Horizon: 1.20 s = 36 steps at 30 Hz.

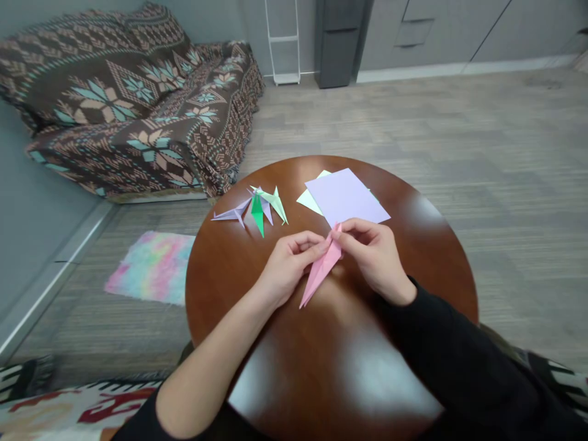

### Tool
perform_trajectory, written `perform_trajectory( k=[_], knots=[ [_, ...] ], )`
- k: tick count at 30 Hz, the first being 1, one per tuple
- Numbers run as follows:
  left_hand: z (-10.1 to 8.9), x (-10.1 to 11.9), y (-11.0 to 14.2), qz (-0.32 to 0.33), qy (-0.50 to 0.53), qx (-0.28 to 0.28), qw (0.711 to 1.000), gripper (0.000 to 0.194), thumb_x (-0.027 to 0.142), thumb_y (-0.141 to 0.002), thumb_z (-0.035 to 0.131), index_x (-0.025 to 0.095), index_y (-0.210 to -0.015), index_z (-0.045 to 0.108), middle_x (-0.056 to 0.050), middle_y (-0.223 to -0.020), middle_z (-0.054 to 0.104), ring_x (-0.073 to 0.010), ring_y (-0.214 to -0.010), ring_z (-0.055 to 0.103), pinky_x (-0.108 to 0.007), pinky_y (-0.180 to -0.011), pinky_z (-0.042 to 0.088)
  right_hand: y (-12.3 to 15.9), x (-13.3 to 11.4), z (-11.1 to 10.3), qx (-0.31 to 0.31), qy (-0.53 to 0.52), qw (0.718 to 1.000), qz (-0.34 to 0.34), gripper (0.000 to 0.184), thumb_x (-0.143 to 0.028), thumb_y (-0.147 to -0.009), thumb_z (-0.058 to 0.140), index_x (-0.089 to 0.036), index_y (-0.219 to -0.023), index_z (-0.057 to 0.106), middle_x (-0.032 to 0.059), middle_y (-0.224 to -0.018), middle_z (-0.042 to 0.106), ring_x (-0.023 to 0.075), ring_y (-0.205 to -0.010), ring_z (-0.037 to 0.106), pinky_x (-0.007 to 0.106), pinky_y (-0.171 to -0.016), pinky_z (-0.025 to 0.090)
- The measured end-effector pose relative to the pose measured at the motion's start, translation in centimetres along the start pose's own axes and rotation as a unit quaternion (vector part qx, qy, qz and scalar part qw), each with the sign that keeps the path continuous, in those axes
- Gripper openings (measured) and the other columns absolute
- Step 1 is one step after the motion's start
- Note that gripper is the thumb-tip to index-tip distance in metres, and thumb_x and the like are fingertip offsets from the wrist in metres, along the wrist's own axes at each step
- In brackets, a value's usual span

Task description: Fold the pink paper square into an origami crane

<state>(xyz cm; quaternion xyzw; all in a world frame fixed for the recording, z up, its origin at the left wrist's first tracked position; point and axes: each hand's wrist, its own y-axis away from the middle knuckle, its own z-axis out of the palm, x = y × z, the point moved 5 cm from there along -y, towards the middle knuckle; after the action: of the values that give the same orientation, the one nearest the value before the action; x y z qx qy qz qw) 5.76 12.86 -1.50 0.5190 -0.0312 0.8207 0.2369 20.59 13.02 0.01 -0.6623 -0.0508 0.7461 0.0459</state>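
A pink folded origami paper [322,268] is held above the middle of the round table, its long split points aimed down toward me. My left hand [296,257] pinches its left side near the upper end, thumb on top. From the right, my right hand [367,248] grips the upper tip between thumb and fingers. Both hands are closed on the paper, and some fingertips are hidden behind it. Just beyond the hands lies a lilac paper square [348,197], with a pale green sheet [310,201] partly under it.
Several folded paper cranes in lilac, pale green and green [258,214] sit together at the table's far left. The round brown table [220,275] has a curved edge. A patterned-cover sofa [138,116] and a fluffy pastel rug [154,266] are beyond it.
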Motion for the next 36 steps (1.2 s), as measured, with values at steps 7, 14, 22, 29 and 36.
perform_trajectory(
  k=[7,14,22,29,36],
  knots=[
    [0.1,0.0,0.0,0.0,-0.001,-0.01,1.0,0.014,0.029,-0.086,0.082,0.016,-0.089,0.08,-0.001,-0.079,0.079,-0.011,-0.071,0.073,-0.019,-0.071,0.055,0.1,-0.2,0.1,0.021,0.018,1.0,0.01,0.011,-0.021,-0.078,0.077,-0.016,-0.069,0.072,-0.0012,-0.06,0.066,0.0103,-0.053,0.053,0.024,-0.052,0.043],
    [0.2,0.1,-0.1,0.004,0.003,-0.004,1.0,0.011,0.026,-0.085,0.082,0.015,-0.087,0.08,-0.002,-0.078,0.08,-0.0122,-0.07,0.073,-0.02,-0.073,0.057,0.1,-0.4,0.3,0.008,0.026,1.0,0.007,0.021,-0.024,-0.085,0.07,-0.016,-0.066,0.071,-0.002,-0.054,0.062,0.0097,-0.049,0.052,0.024,-0.05,0.043],
    [0.2,0.2,0.2,-0.018,0.008,0.012,1.0,0.014,0.026,-0.079,0.086,0.014,-0.081,0.079,-0.004,-0.075,0.079,-0.0144,-0.068,0.073,-0.022,-0.07,0.057,0.2,-0.4,0.2,0.021,0.016,1.0,0.007,0.011,-0.022,-0.081,0.073,-0.016,-0.072,0.072,-0.0025,-0.056,0.066,0.0091,-0.047,0.054,0.023,-0.048,0.044],
    [0.2,0.4,0.1,0.027,-0.01,0.018,0.999,0.007,0.022,-0.082,0.082,0.016,-0.08,0.079,0.0,-0.072,0.078,-0.0139,-0.068,0.074,-0.022,-0.068,0.057,0.2,0.1,0.4,0.005,-0.012,0.999,0.036,0.014,-0.026,-0.084,0.073,-0.016,-0.074,0.072,-0.0028,-0.056,0.064,0.0091,-0.048,0.053,0.024,-0.051,0.044],
    [0.2,1.6,0.4,0.119,-0.135,0.065,0.981,0.011,0.024,-0.081,0.082,0.015,-0.077,0.076,-0.001,-0.072,0.077,-0.0147,-0.068,0.072,-0.023,-0.067,0.055,0.3,0.5,0.7,-0.019,-0.024,0.998,0.055,0.016,-0.028,-0.08,0.082,-0.016,-0.075,0.073,-0.0029,-0.057,0.063,0.009,-0.05,0.051,0.024,-0.051,0.038]
  ],
)
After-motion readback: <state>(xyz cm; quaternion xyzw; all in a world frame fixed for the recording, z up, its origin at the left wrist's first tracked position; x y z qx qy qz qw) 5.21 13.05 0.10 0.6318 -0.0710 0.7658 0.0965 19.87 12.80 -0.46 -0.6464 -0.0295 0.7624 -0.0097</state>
